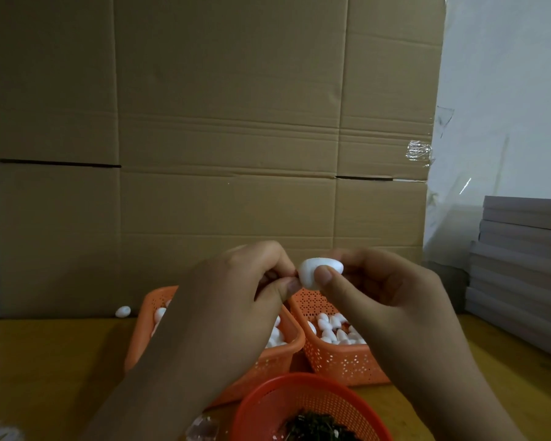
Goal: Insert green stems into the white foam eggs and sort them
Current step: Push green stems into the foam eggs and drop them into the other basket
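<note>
Nearest to me, the round red basket (309, 405) holds a dark tangle that I take to be the green stems (323, 428). Beyond it stand the left orange basket (268, 364) and the right orange basket (341, 364), touching side by side on the surface (45, 361), both loaded with white foam eggs (337, 332). Above them, my right hand (392, 297) pinches one foam egg (320, 270) between thumb and curled fingers (323, 276), at its wide middle. My left hand (229, 297) is clenched in a pinch at the egg's narrow end, presumably on a stem; the stem itself is hidden. I judge the egg very light, soft and easily dented: grip the flanks gently and push along the long axis. One stray egg (123, 311) lies against the cardboard wall (229, 122) behind.
</note>
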The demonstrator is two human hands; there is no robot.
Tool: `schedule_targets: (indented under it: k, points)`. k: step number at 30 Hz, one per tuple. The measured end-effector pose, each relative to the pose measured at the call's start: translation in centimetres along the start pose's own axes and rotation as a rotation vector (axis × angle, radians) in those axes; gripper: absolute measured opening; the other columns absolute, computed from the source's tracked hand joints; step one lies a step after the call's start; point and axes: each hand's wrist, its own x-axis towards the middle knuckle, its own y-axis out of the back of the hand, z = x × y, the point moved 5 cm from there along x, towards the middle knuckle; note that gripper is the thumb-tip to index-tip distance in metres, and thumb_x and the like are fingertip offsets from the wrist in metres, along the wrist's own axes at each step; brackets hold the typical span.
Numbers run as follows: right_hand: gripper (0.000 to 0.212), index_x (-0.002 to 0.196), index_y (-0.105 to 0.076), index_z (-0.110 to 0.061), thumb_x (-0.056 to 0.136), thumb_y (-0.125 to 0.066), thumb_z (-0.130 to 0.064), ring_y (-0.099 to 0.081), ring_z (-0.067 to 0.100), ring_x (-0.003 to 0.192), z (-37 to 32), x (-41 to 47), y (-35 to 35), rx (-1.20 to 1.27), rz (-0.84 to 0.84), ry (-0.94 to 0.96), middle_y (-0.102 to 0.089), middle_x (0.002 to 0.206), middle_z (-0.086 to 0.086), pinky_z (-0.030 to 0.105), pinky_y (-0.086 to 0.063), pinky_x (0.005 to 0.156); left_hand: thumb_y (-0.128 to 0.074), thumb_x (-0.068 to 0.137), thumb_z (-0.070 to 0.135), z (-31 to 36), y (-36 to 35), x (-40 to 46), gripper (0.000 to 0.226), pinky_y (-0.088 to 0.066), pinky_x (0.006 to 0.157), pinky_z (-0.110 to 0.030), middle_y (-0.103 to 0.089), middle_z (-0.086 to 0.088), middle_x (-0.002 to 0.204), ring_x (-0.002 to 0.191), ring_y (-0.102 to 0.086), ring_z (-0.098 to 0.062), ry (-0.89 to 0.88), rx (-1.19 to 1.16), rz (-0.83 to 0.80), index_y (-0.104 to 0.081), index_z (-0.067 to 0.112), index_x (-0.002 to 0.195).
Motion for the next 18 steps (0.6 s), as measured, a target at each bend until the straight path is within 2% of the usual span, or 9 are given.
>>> schedule_targets:
  k: [4,7,9,11,14,18]
  points:
    - [0.012,0.073,-0.067,-0.039,0.064,-0.065,-0.046,-0.066,-0.008,0.071,0.1,0.1,0.3,-0.004,-0.024,-0.009,-0.069,0.069,-0.025,0.002,-0.046,0.06,-0.063,0.08,0.031,-0.2,-0.4,-0.1,0.007,-0.046,0.065,-0.017,-0.065,0.021,0.078,0.077,-0.061,0.002,0.026,-0.024,-0.014,-0.063,0.03,0.073]
    - [0.007,0.075,-0.065,-0.041,0.071,-0.07,-0.041,-0.065,-0.01,0.076,1.1,0.1,0.0,-0.051,0.002,-0.031,-0.069,0.074,-0.029,0.003,-0.046,0.064,-0.061,0.08,0.033,-0.4,-0.8,0.1,0.009,-0.044,0.067,-0.016,-0.063,0.023,0.083,0.081,-0.059,0.002,0.026,0.013,-0.036,-0.062,0.03,0.072]
    - [0.007,0.081,-0.065,-0.041,0.074,-0.066,-0.038,-0.064,-0.01,0.079,1.7,0.1,-0.4,-0.096,0.002,-0.043,-0.068,0.078,-0.031,0.003,-0.046,0.067,-0.063,0.082,0.031,-1.0,-0.8,0.2,0.01,-0.045,0.066,-0.016,-0.063,0.024,0.083,0.08,-0.059,0.003,0.051,0.032,-0.055,-0.063,0.03,0.073]
    - [0.01,0.085,-0.067,-0.037,0.077,-0.064,-0.04,-0.065,-0.007,0.079,2.4,0.1,-0.7,-0.096,-0.022,-0.096,-0.069,0.08,-0.027,0.008,-0.049,0.067,-0.064,0.084,0.03,-1.5,-1.0,0.2,0.01,-0.045,0.061,-0.014,-0.064,0.026,0.081,0.078,-0.06,0.005,0.074,0.034,-0.089,-0.064,0.031,0.074]
    - [0.015,0.079,-0.068,-0.036,0.073,-0.063,-0.049,-0.067,0.001,0.073,2.7,0.1,-0.6,-0.11,-0.062,-0.159,-0.07,0.078,-0.02,0.021,-0.055,0.065,-0.066,0.084,0.031,-2.1,-1.1,0.3,0.008,-0.045,0.06,-0.012,-0.066,0.026,0.078,0.075,-0.062,0.007,0.103,0.004,-0.116,-0.067,0.034,0.077]
    - [0.032,0.077,-0.068,-0.033,0.062,-0.065,-0.061,-0.065,0.006,0.058,3.1,0.1,-0.5,-0.154,-0.13,-0.208,-0.07,0.069,-0.008,0.03,-0.054,0.057,-0.061,0.084,0.046,-3.1,-1.7,0.1,0.008,-0.045,0.065,-0.017,-0.063,0.035,0.086,0.079,-0.059,0.012,0.166,0.033,-0.231,-0.063,0.046,0.091]
